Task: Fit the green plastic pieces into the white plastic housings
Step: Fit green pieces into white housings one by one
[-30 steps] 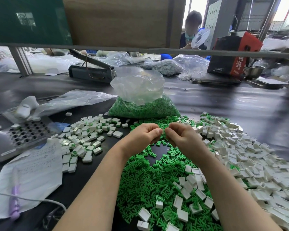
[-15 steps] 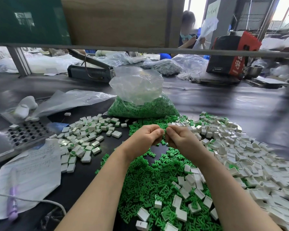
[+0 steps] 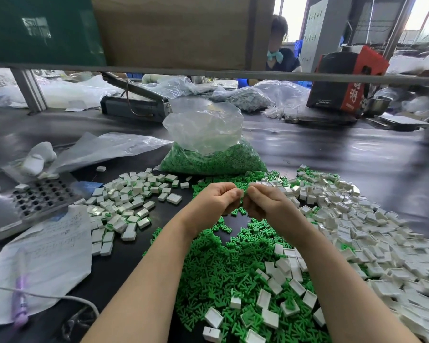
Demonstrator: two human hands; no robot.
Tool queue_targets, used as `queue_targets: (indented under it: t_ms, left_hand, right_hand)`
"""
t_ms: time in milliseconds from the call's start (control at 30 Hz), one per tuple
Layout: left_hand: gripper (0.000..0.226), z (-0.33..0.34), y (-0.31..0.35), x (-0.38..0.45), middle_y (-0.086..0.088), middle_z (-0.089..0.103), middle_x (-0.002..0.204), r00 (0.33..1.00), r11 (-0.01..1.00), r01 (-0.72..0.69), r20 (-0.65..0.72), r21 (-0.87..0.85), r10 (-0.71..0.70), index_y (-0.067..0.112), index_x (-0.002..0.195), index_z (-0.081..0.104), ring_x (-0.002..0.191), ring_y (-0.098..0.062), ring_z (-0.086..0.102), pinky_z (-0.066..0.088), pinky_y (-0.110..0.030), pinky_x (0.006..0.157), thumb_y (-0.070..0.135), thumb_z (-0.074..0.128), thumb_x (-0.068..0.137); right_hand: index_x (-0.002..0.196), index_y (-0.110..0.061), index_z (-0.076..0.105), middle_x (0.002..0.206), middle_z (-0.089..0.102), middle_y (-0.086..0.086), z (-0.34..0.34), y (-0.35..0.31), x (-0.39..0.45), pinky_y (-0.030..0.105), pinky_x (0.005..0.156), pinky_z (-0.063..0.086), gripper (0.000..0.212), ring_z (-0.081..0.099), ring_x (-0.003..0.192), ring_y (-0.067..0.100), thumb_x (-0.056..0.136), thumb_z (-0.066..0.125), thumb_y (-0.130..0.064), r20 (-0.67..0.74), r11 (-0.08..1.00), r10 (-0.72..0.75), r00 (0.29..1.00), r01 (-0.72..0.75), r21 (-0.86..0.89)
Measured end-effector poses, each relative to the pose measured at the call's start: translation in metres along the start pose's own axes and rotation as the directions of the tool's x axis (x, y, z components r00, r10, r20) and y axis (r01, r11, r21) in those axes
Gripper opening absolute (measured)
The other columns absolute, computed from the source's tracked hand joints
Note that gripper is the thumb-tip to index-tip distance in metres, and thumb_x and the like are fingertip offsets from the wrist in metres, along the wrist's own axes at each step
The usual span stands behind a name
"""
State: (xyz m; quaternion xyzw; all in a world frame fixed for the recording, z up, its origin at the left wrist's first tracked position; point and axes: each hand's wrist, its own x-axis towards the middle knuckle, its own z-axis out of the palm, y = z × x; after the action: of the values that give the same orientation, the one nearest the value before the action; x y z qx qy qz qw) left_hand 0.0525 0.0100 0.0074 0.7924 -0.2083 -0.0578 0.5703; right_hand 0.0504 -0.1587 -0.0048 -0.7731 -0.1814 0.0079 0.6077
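Note:
My left hand (image 3: 214,204) and my right hand (image 3: 265,204) meet fingertip to fingertip above the table, both curled, pinching a small part between them. A sliver of green shows at the fingertips; the part is mostly hidden. Below the hands spreads a heap of loose green pieces (image 3: 223,273). A wide pile of empty white housings (image 3: 352,231) lies to the right. A separate pile of white housings with green showing in them (image 3: 126,204) lies to the left.
A clear bag of green pieces (image 3: 208,154) stands behind the hands. At the left lie a grey perforated tray (image 3: 35,196), a paper sheet (image 3: 47,248) and a purple pen (image 3: 20,300). Another person (image 3: 280,50) works at the far side, near a red-black box (image 3: 344,80).
Both hands stay together at the same place; the fingers have shifted slightly around the small part. The person in the background has moved.

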Motion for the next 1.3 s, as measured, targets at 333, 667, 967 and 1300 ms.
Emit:
queue_targets:
  t_ms: [333, 667, 967, 1300]
  left_hand:
    - [0.033, -0.004, 0.0, 0.001, 0.008, 0.042, 0.06, 1.0, 1.0, -0.018, 0.009, 0.022, 0.018, 0.015, 0.07, 0.05, 0.056, -0.008, 0.036, 0.03, -0.023, 0.056, 0.018, 0.047, 0.102]
    - [0.04, -0.001, -0.001, 0.003, 0.007, 0.04, 0.052, 0.998, 0.991, 0.04, -0.052, 0.126, -0.034, 0.017, 0.059, 0.046, 0.051, -0.012, 0.033, 0.025, -0.03, 0.054, 0.019, 0.053, 0.098]
    - [0.039, 0.009, -0.006, 0.008, 0.004, 0.039, 0.054, 0.985, 0.997, 0.028, -0.174, 0.07, -0.015, 0.016, 0.06, 0.044, 0.052, -0.014, 0.033, 0.027, -0.032, 0.056, 0.02, 0.052, 0.098]
    - [0.023, 0.013, -0.001, 0.005, -0.002, 0.032, 0.06, 0.992, 0.99, -0.009, -0.123, -0.138, -0.008, 0.016, 0.064, 0.05, 0.058, -0.018, 0.028, 0.024, -0.032, 0.056, 0.029, 0.05, 0.082]
  right_hand:
    - [0.078, -0.007, 0.058, 0.061, 0.052, 0.003, -0.003, -0.005, -0.003, 0.022, 0.055, 0.037, 0.034, 0.045, 0.056, 0.015, 0.104, 0.041, -0.019, -0.002, 0.998, 0.02, 1.0, -0.02, 0.066]
    - [0.069, -0.004, 0.055, 0.061, 0.054, 0.015, 0.004, 0.002, 0.003, 0.039, 0.056, 0.037, 0.031, 0.045, 0.055, 0.015, 0.098, 0.053, -0.014, -0.16, 0.953, -0.068, 0.985, 0.017, -0.301]
    - [0.072, 0.0, 0.057, 0.062, 0.052, 0.009, 0.014, -0.001, 0.006, 0.036, 0.058, 0.033, 0.031, 0.043, 0.059, 0.021, 0.098, 0.052, -0.016, -0.313, 0.98, 0.002, 0.95, -0.064, -0.189]
    - [0.07, -0.013, 0.05, 0.058, 0.036, -0.002, 0.011, -0.008, 0.001, 0.016, 0.045, 0.029, 0.034, 0.032, 0.048, 0.009, 0.103, 0.043, -0.017, -0.027, 0.969, 0.12, 0.992, -0.112, 0.218]
